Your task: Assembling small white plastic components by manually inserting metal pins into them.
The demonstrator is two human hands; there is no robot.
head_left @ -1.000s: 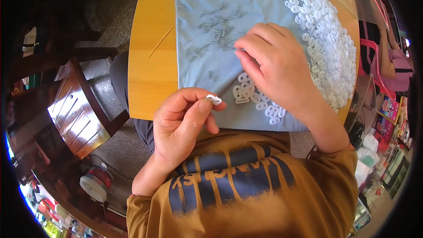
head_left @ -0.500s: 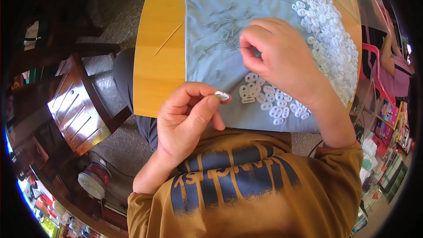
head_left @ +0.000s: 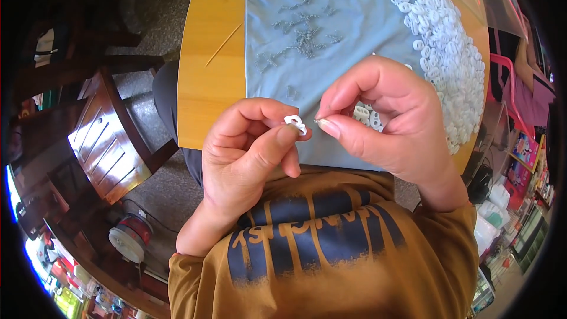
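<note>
Above the blue cloth (head_left: 331,35), my left hand (head_left: 248,159) pinches a white plastic clip (head_left: 295,124) w/ thumb & forefinger. Right hand (head_left: 384,124) fingers closed on a tiny spring (head_left: 317,121); more clips (head_left: 449,53) heaped on the surface (head_left: 207,71).

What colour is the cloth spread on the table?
Pale grey-blue cloth, plain; the head view shows it clearly.

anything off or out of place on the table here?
Nothing much. The white clips sit heaped on the blue cloth at the right, the springs scattered mid-cloth. One thin stick lies alone, slanted, on the bare table. The left hand pinches a clip; the right hand pinches something tiny beside it.
</note>
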